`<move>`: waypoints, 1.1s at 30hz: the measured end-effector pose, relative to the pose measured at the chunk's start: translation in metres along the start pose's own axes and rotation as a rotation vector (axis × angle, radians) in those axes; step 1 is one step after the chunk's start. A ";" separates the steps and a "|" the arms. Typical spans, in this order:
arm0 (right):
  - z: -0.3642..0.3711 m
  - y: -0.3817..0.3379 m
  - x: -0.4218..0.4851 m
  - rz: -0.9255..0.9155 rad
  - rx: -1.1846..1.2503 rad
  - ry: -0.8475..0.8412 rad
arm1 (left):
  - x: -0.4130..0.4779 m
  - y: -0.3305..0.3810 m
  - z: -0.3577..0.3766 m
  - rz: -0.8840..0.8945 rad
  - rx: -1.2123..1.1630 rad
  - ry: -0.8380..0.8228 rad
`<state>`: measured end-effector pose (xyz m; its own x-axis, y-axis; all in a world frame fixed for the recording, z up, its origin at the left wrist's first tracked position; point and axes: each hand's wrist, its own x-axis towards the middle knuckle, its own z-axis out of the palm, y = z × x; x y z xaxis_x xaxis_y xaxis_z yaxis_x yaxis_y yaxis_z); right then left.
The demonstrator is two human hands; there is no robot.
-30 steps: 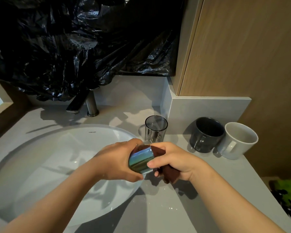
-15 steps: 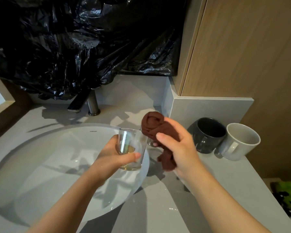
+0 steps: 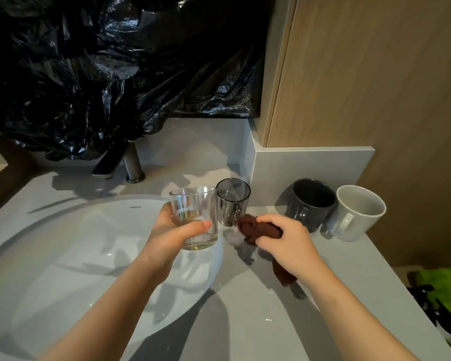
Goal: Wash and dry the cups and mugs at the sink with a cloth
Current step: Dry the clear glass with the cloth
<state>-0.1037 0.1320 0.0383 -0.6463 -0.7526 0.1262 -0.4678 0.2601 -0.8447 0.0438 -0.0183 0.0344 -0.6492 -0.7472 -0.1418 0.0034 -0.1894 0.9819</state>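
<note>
My left hand (image 3: pixel 172 235) grips a clear iridescent glass (image 3: pixel 194 217) upright over the right rim of the white sink (image 3: pixel 63 256). My right hand (image 3: pixel 287 243) holds a bunched brown cloth (image 3: pixel 255 227) low over the grey counter (image 3: pixel 349 282), just right of the glass; a tail of the cloth hangs under my wrist. A smoky grey glass (image 3: pixel 232 201) stands on the counter behind the cloth. Further right stand a dark grey mug (image 3: pixel 310 204) and a white mug (image 3: pixel 357 212), touching each other.
A metal tap (image 3: pixel 130 165) rises behind the sink, partly under crumpled black plastic sheeting (image 3: pixel 115 74). A wooden cabinet (image 3: pixel 362 74) and a grey upstand (image 3: pixel 310 165) close off the right back. Something green (image 3: pixel 443 290) lies beyond the counter's right edge.
The glass went from lying sideways with the cloth in it to upright in my left hand. My right hand drew the cloth out, raised it, then lowered it toward the counter.
</note>
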 end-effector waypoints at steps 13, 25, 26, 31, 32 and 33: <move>-0.037 0.034 -0.026 0.299 0.079 0.332 | 0.007 -0.035 0.103 0.001 0.367 -0.132; -0.035 0.054 -0.022 0.395 0.091 0.380 | 0.041 -0.052 0.143 0.114 0.607 0.051; -0.034 0.055 -0.022 0.397 0.089 0.378 | 0.043 -0.052 0.144 0.107 0.614 0.055; -0.033 0.057 -0.020 0.413 0.091 0.392 | 0.046 -0.052 0.150 0.098 0.629 0.082; -0.033 0.057 -0.020 0.414 0.094 0.395 | 0.046 -0.053 0.151 0.095 0.627 0.088; -0.032 0.057 -0.020 0.413 0.097 0.395 | 0.046 -0.053 0.152 0.096 0.623 0.095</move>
<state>-0.1369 0.1814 0.0040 -0.9482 -0.3128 -0.0553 -0.0836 0.4136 -0.9066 -0.1020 0.0546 -0.0054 -0.5978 -0.8010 -0.0319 -0.4033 0.2661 0.8755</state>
